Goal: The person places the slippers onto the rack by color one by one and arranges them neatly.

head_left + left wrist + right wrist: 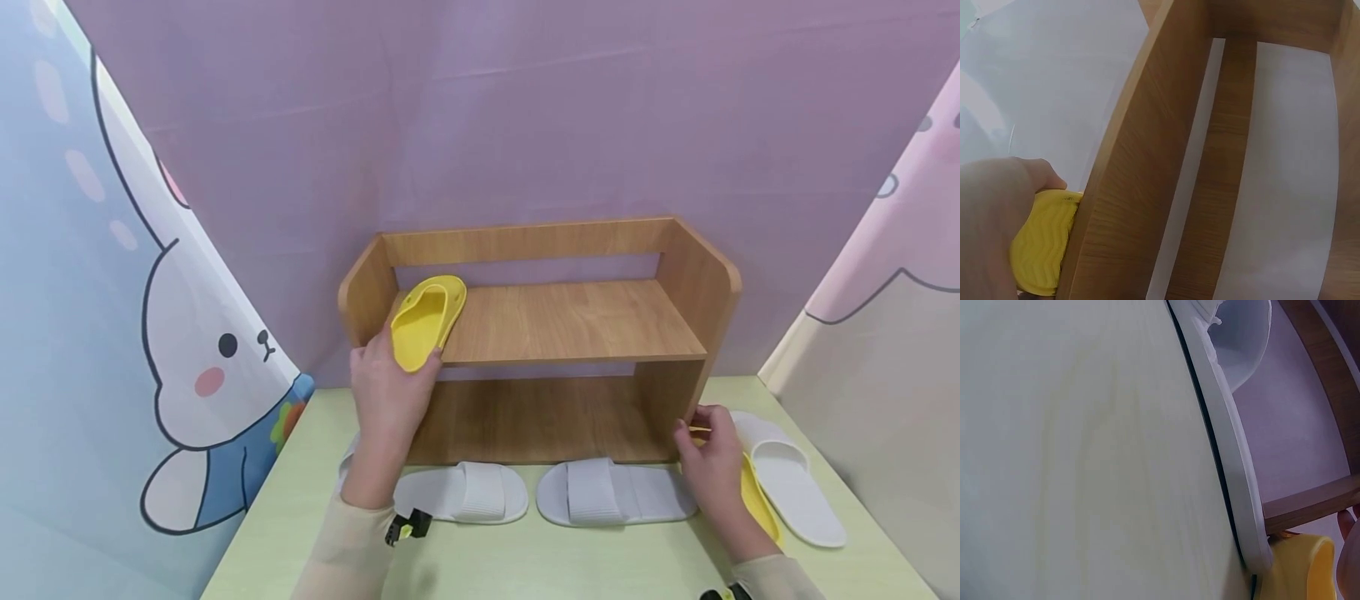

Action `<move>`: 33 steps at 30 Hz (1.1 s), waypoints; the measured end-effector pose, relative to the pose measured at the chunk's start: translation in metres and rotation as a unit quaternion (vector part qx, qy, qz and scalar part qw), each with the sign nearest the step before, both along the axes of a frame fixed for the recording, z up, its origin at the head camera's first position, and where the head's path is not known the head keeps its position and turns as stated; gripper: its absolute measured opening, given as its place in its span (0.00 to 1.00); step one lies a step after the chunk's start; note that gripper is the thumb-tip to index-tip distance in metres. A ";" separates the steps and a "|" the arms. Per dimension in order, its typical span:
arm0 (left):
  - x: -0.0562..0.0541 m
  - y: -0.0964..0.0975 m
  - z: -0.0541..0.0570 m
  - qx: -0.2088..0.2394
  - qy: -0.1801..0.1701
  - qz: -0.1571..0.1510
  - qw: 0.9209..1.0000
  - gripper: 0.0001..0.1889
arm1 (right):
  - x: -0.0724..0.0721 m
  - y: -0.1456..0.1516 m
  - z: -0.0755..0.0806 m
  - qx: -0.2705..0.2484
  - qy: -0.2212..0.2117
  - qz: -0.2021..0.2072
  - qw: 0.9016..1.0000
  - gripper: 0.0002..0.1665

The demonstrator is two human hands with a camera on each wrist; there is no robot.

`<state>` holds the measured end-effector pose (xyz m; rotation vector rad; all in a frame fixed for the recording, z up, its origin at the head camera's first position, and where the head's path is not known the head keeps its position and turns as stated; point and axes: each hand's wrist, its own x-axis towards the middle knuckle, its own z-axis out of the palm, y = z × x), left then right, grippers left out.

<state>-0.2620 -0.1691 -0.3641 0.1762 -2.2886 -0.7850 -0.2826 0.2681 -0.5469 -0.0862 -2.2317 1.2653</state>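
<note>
The left hand (393, 392) grips the heel of 1 yellow clog (442, 310) at the left end of the upper shelf (577, 321). The right hand (712, 467) curls its fingers by the rack's right side, next to clog 2 (759, 507); whether it pinches it, I cannot tell. 2 white slippers (483, 493) lie before the rack; 1 grey-white slipper (798, 492) lies beside clog 2.

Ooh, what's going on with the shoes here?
Someone's left hand holds a yellow shoe up by the left end of a wooden rack. Their right hand is down at another yellow shoe, near the rack's right end; I can't tell whether it grips it. Two white slippers lie in front, and another white slipper lies to the right.
</note>
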 end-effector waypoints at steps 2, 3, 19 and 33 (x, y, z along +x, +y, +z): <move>0.000 0.001 0.000 0.002 -0.007 0.004 1.000 0.39 | 0.000 0.000 -0.001 0.002 -0.002 -0.001 1.000 0.19; 0.000 0.002 0.000 0.000 -0.008 0.006 1.000 0.39 | 0.000 0.000 -0.001 0.003 -0.002 -0.002 1.000 0.19; -0.003 0.004 -0.003 -0.008 0.003 0.016 1.000 0.41 | -0.001 0.000 0.001 0.002 0.017 -0.009 1.000 0.17; 0.003 0.000 -0.005 -0.028 0.013 0.014 0.999 0.43 | -0.002 -0.001 0.000 0.003 0.013 -0.010 1.000 0.17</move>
